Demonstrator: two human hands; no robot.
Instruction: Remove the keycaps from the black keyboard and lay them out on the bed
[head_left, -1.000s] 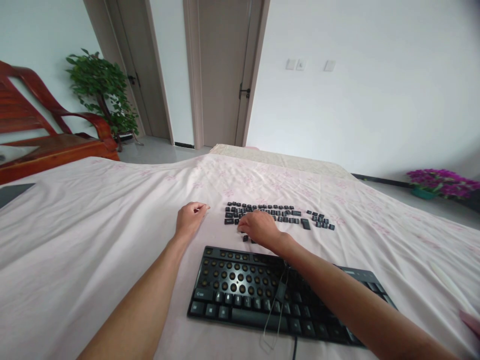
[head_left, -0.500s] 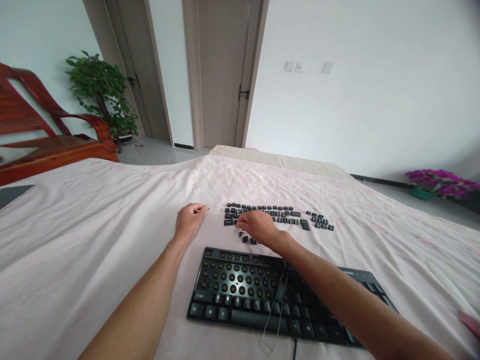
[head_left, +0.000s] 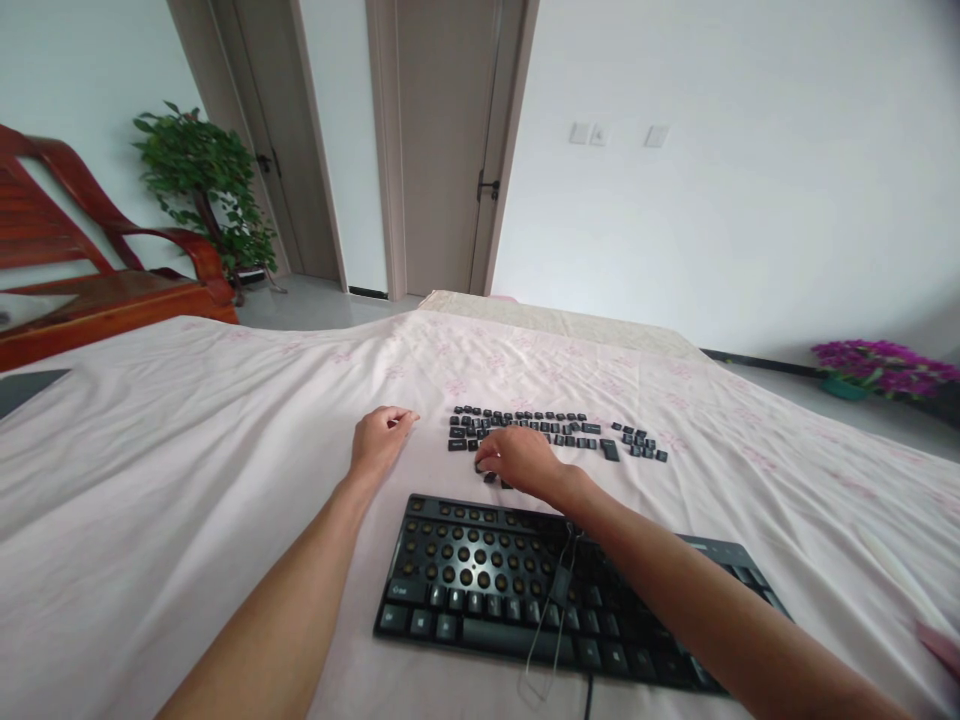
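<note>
My right hand is over the loose black keycaps, which lie in rows on the cloth. Thumb and fingertips are closed on a small dark keycap at the near left of the rows. Left of the rows, my left hand rests on the cloth with its fingers curled together, and nothing shows in them. Nearer to me lies a black keyboard; its upper left rows are bare of caps, while the lower rows still carry keys. A wire keycap puller lies across it, below my right forearm.
A pale pink flowered cloth with creases covers the surface. The keyboard's cable runs toward me. A dark flat object lies at the left edge. Beyond are a wooden bench, a green plant and purple flowers.
My right hand has shifted slightly right and nearer to me, its fingertips now at a keycap below the rows. My left hand and the keyboard have stayed put.
</note>
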